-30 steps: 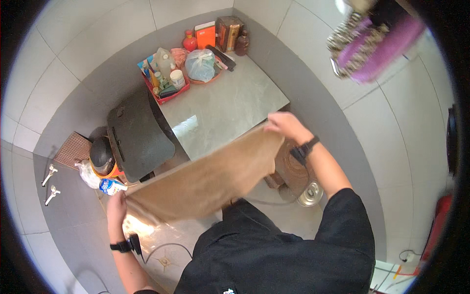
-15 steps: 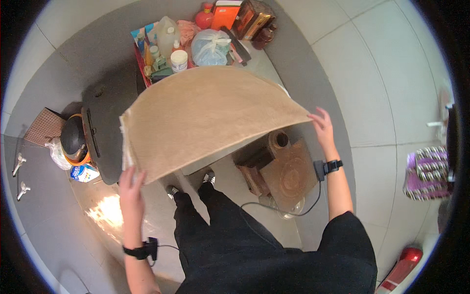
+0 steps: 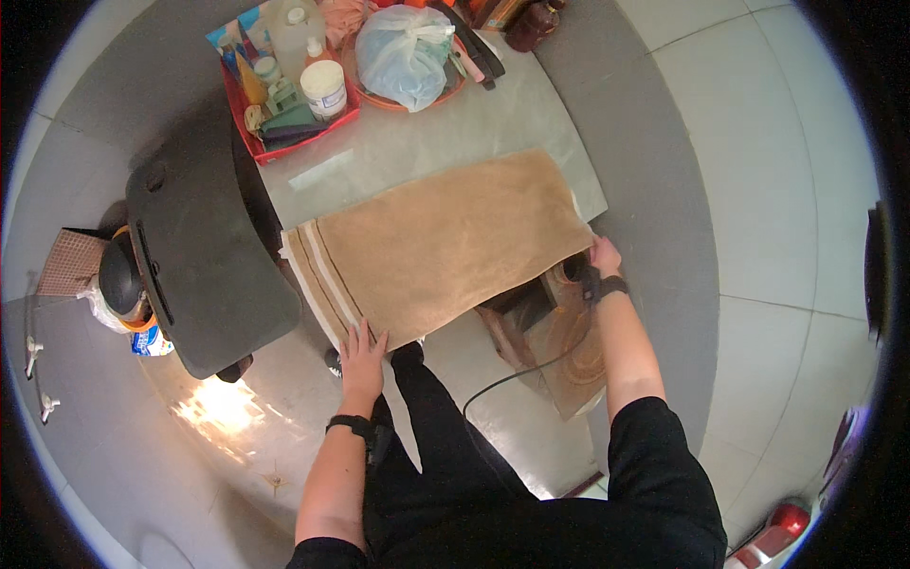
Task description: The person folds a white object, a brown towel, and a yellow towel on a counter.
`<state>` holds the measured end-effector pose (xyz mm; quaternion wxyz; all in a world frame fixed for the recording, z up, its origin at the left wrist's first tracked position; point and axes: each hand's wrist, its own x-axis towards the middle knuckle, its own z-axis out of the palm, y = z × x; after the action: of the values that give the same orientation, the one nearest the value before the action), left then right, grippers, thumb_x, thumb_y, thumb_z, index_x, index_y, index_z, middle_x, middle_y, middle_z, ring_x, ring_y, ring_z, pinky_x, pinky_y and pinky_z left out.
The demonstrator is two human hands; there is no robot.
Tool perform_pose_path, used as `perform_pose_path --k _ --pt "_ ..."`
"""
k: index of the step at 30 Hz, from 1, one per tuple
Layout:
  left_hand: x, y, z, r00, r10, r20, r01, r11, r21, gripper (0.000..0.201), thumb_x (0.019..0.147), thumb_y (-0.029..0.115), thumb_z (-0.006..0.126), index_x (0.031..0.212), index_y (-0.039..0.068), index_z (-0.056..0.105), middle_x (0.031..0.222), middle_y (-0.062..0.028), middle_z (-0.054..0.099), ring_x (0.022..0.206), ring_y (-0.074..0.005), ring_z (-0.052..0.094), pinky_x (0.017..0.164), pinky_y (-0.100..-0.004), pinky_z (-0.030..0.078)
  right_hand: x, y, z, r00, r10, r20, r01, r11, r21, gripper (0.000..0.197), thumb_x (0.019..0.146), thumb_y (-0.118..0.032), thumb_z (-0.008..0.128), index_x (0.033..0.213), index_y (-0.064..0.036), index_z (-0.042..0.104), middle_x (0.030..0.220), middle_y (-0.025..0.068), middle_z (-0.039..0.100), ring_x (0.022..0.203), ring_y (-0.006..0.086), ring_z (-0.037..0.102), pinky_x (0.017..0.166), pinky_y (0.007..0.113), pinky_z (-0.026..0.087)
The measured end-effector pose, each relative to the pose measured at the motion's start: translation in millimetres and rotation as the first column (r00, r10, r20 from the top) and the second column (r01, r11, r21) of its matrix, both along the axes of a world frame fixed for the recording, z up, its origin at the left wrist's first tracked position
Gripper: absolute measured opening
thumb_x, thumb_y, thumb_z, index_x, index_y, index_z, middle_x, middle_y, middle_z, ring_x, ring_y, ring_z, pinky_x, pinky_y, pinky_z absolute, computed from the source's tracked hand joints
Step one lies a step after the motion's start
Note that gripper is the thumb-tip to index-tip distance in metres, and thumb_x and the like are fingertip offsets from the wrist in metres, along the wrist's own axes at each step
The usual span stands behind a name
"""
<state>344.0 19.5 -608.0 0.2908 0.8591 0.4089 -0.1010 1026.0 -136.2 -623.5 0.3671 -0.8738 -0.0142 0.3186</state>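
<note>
A tan towel (image 3: pixel 445 242) with pale stripes at its left end lies over the front of a light grey table top (image 3: pixel 512 114), its near edge hanging slightly past the table. At the near left corner, by the stripes, my left hand (image 3: pixel 362 368) rests on the cloth with fingers stretched and spread. My right hand (image 3: pixel 605 256) has its fingers closed around the near right corner, thumb side partly hidden. Both wrists wear black bands, and a cable runs from the right one.
On the table's far part stand a red tray (image 3: pixel 248 142) of bottles and jars and a tied plastic bag (image 3: pixel 403 57) in a basket. A dark grey folding table top (image 3: pixel 204 256) is at left. Brown wooden pieces (image 3: pixel 559 332) lie below right.
The towel has come down from a raised, billowing position onto the table and flattened. My left hand moved right with its corner; my right hand lowered slightly. The view shifted.
</note>
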Motion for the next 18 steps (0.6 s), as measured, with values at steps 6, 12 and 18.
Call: perform_pose_path --k 6,12,18 --pt "-41 15 11 1.0 0.019 0.017 -0.018 0.998 -0.058 0.066 0.082 0.013 0.068 0.144 0.019 0.046 0.158 -0.0234 0.024 0.144 -0.0429 0.029 0.115 -0.0536 0.031 -140 86 9 0.855 -0.237 -0.462 0.479 0.702 0.527 0.021 0.098 -0.01 0.058 0.115 0.0018 0.061 0.102 0.0065 0.068 0.084 0.0135 0.063 0.069 0.026 0.051" --pt "-63 35 17 0.913 0.319 0.253 -0.3 0.947 -0.113 0.059 0.084 0.009 0.063 0.14 0.005 0.046 0.149 -0.028 0.036 0.135 -0.0457 0.038 0.112 -0.047 0.036 -390 188 136 0.946 0.187 0.265 -0.294 0.84 0.456 0.032 0.094 -0.011 0.065 0.124 -0.001 0.064 0.112 0.0051 0.069 0.094 0.0126 0.061 0.078 0.029 0.051" --pt "-72 49 7 0.462 0.832 0.306 -0.608 0.549 -0.574 0.04 0.102 0.016 0.048 0.137 -0.004 0.046 0.133 -0.0189 0.052 0.117 -0.0279 0.056 0.101 -0.0372 0.045 -564 177 77 0.335 0.808 0.485 -0.935 0.22 0.279 0.034 0.088 -0.005 0.059 0.122 -0.0069 0.065 0.115 0.0134 0.063 0.107 0.0336 0.059 0.094 0.041 0.049"
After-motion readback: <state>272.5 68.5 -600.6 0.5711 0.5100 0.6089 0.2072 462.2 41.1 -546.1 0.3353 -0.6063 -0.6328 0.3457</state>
